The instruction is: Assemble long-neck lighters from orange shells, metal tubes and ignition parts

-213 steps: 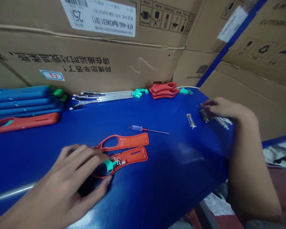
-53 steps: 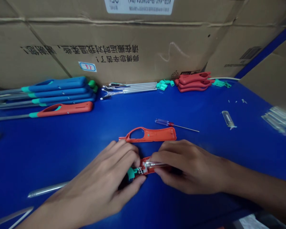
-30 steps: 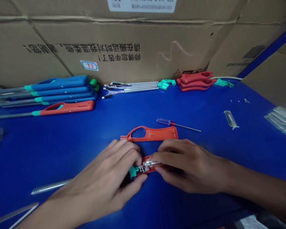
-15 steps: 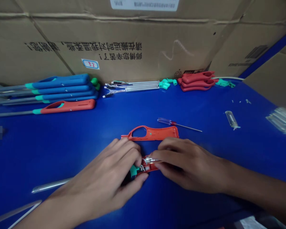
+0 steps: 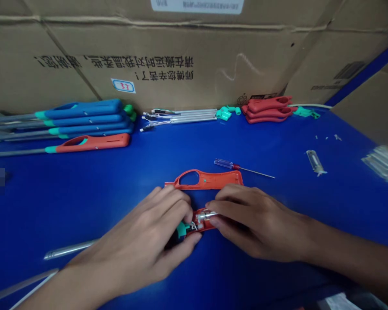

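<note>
A red shell half (image 5: 208, 224) lies open side up between my hands, with a green piece (image 5: 182, 230), white wires and a clear, metallic tube (image 5: 207, 215) in it. My left hand (image 5: 158, 228) is closed round the shell's left end, fingertips at the green piece and wires. My right hand (image 5: 255, 219) pinches the right end of the tube over the shell; its palm hides the shell's right end. Just beyond my hands lies the other red shell half (image 5: 213, 181), with an oval opening at its left.
A screwdriver (image 5: 226, 163) lies beyond the shells. Blue lighters (image 5: 84, 113) and a red one (image 5: 97, 142) are at back left. Metal rods (image 5: 194, 115), green pieces (image 5: 224, 113) and red shells (image 5: 268, 110) line the cardboard box (image 5: 181, 47). A clear tank (image 5: 314, 161) lies right.
The tube's left end has shifted slightly and shows a little more between my right fingertips. My left hand has hardly moved.
</note>
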Available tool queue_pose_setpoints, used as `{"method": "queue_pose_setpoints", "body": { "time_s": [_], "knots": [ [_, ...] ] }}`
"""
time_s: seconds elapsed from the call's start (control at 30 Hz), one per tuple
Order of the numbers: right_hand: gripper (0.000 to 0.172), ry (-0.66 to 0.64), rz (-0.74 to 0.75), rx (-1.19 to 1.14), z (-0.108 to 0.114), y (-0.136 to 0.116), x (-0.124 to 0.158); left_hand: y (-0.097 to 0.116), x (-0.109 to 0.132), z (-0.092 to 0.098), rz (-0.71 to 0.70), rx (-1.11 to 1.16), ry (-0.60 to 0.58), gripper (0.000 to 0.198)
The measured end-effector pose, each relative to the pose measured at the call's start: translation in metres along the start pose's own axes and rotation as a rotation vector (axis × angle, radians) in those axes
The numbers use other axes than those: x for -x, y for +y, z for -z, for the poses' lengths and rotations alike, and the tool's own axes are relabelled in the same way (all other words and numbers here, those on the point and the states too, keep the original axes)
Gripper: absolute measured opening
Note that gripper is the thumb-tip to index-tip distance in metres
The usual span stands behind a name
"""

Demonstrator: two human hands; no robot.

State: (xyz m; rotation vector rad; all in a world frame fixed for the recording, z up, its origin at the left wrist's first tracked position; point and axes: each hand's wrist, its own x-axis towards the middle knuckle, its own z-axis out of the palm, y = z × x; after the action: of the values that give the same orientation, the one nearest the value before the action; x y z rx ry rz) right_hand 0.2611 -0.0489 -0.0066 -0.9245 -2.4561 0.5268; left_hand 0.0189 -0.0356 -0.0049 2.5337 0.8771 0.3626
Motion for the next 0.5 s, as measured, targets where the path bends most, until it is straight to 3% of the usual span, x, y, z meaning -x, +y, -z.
{"method": "queue_pose_setpoints", "body": {
  "time_s": [0.5],
  "knots": [
    [0.023, -0.033, 0.006, 0.014, 0.0005, -0.0011, 0.0009, -0.0011, 0.0011, -0.0016, -0.007, 0.011, 0.021, 0.011]
  ]
}}
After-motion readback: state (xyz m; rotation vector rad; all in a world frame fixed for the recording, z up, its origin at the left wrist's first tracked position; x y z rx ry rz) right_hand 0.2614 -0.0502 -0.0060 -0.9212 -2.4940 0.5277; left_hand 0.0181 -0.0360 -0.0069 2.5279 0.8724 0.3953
